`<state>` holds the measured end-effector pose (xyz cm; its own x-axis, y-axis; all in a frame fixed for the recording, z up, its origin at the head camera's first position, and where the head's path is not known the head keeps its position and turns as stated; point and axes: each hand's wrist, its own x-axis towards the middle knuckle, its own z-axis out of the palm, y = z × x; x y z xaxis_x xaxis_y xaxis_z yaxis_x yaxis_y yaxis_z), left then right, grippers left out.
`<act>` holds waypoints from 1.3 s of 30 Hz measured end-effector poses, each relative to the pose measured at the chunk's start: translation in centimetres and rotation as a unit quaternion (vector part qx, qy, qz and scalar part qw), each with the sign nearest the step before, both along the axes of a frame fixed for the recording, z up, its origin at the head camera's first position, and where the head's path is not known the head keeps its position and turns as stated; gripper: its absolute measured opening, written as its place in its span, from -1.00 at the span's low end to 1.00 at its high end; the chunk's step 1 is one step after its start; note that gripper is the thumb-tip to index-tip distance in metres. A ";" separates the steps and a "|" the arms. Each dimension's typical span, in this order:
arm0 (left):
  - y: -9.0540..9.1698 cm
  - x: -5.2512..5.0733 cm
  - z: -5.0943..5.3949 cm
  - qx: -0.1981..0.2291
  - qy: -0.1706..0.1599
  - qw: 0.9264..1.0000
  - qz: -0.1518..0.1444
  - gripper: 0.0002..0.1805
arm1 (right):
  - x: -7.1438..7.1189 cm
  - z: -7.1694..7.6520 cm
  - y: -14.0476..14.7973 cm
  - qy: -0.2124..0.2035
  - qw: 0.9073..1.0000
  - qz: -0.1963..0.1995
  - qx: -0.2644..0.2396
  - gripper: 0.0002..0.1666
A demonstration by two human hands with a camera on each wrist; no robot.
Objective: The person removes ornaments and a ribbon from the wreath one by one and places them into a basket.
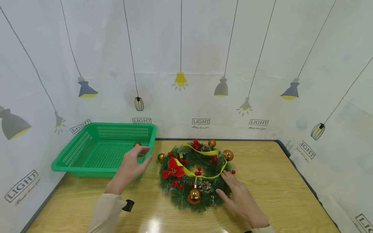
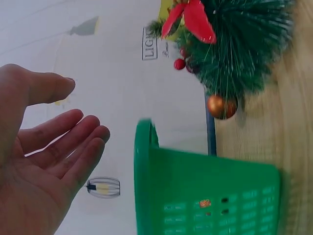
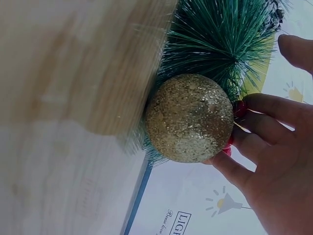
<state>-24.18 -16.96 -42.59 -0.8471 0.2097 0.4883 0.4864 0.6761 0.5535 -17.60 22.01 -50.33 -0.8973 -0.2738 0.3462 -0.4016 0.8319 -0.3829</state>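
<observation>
A green Christmas wreath (image 1: 186,200) lies on the table, dressed with red poinsettia flowers (image 1: 173,169), red berries, pinecones (image 1: 205,185), gold balls (image 1: 194,196) and a loop of yellow ribbon (image 1: 222,167). My left hand (image 1: 131,166) hovers by the right rim of the green basket (image 1: 87,171); thumb and fingers stand apart with nothing between them. On the wreath's right side, my right hand (image 1: 240,200) rests with extended fingers. In the right wrist view these fingers reach beside red berries, behind a glittery gold ball (image 3: 190,117).
Inside the basket, near its right end, sits a gold ball (image 1: 137,144), partly hidden by the left hand. A wooden table (image 1: 276,181) carries everything. Behind it hangs a white backdrop (image 1: 201,42) printed with lamps.
</observation>
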 end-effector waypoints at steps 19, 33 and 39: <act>3.9 2.5 -1.9 0.004 -0.003 0.996 -0.089 -0.62 | 0.2 0.4 -0.1 -0.015 1.000 0.006 0.010 -0.19; 7.6 4.5 -2.3 -0.007 -0.020 0.984 -0.176 -0.67 | 0.3 0.6 0.4 -0.025 1.000 0.006 0.010 -0.17; 8.7 5.1 -3.1 -0.021 -0.065 0.981 -0.181 -0.68 | 0.4 0.6 0.4 -0.016 1.000 0.007 0.016 -0.18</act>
